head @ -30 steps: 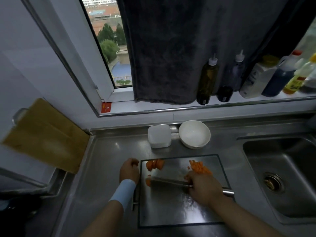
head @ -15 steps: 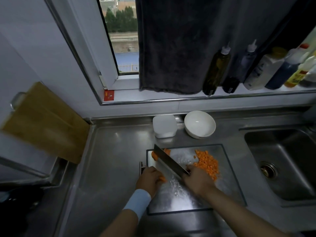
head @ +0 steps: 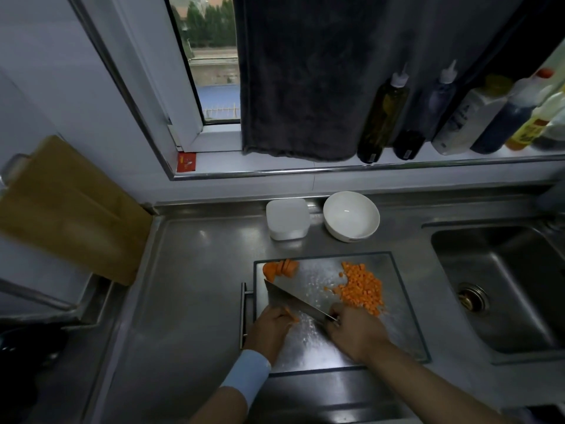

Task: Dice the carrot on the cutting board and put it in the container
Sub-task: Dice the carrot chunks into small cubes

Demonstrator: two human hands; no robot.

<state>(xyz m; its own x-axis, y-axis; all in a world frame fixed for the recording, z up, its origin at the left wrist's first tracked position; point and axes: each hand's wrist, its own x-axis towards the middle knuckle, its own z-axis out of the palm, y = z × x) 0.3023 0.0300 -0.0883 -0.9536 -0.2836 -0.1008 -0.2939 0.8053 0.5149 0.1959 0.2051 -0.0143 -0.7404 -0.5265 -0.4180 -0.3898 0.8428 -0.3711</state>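
**A:** What's being gripped?

**B:** Lower centre of frame: R hand (head: 354, 335) is closed tight round the handle of a cleaver (head: 293, 301). The blade slants up-left across the board. L hand (head: 270, 327) is just left of it, blue cuff at the wrist, fingers curled down and pinning a small carrot piece (head: 292, 317) right beside the blade. Can't tell if the edge is into it.

**A:** And the rest of the carrot?

**B:** All on the steel cutting board (head: 400, 338), centre-right. The diced carrot (head: 362, 289) is heaped at the board's upper right, near the R hand. A few thick carrot slices (head: 279, 268) lean together at the board's upper-left corner, apart from the blade tip.

**A:** Container?

**B:** A white container (head: 287, 218), squarish, sits above the board near the back wall. A white bowl (head: 351, 215) is just right of it.

**A:** Surroundings?

**B:** Steel counter, w/ a sink (head: 504, 286) at the right edge. Bottles (head: 383, 114) line the sill at upper right, and a dark towel (head: 305, 75) hangs at top centre. A wooden board (head: 70, 209) leans at the left.
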